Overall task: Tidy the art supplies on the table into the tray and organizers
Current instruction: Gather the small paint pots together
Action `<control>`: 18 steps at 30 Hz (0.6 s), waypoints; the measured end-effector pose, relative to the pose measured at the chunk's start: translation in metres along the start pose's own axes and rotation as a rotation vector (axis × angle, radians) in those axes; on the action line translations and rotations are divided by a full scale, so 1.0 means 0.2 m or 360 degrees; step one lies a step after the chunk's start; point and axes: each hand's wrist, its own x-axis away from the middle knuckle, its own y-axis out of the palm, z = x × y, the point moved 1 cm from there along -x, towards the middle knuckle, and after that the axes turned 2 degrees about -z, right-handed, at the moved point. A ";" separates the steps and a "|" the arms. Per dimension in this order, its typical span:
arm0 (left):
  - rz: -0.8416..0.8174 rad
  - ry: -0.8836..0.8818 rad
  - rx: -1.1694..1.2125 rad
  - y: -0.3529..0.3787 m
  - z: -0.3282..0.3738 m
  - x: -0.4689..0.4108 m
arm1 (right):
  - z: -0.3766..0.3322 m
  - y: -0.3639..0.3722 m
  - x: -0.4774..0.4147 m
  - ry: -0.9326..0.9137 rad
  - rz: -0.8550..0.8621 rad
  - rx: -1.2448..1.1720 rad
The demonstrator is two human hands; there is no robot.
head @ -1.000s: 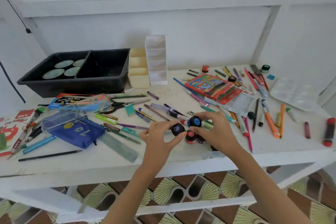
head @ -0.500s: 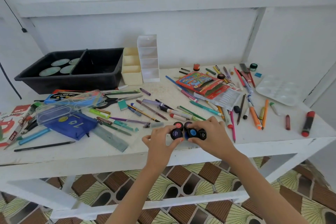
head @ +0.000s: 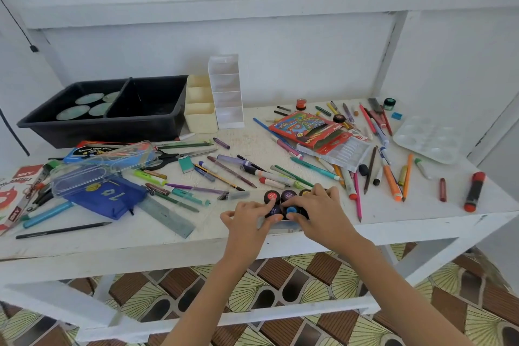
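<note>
Several small black paint pots (head: 288, 195) with coloured lids stand bunched together near the table's front edge. My left hand (head: 247, 219) presses on the purple-lidded pot (head: 273, 211) from the left. My right hand (head: 320, 209) closes around the cluster from the right, a finger beside the blue-lidded pot (head: 291, 209). A red-lidded pot (head: 271, 196) stands just behind my left fingers. The black two-part tray (head: 112, 112) sits at the back left, next to a cream organizer (head: 200, 115) and a clear tiered organizer (head: 226, 93).
Pens, pencils and markers lie scattered over the table (head: 168, 244). A clear pencil case (head: 90, 166), blue pouch (head: 106, 196), ruler (head: 165, 216) and scissors (head: 168, 157) lie left. A red crayon box (head: 309, 129), white palette (head: 427, 137) and red-capped marker (head: 474, 191) lie right.
Both hands lowered the pots they held up onto the table and now press them together in a cluster by the front edge. The view also shifted.
</note>
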 end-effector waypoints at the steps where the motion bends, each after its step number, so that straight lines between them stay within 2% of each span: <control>1: -0.0004 0.0011 -0.0010 0.00 0.01 0.00 | 0.00 0.00 0.00 -0.0004 0.0015 0.0027; 11: -0.0172 0.0100 -0.0354 -0.02 0.04 -0.05 | -0.01 -0.04 -0.06 0.0006 -0.0175 -0.0009; 18: -0.0079 0.0118 -0.0289 0.00 0.04 0.02 | 0.00 0.02 -0.01 -0.0030 0.0009 0.0056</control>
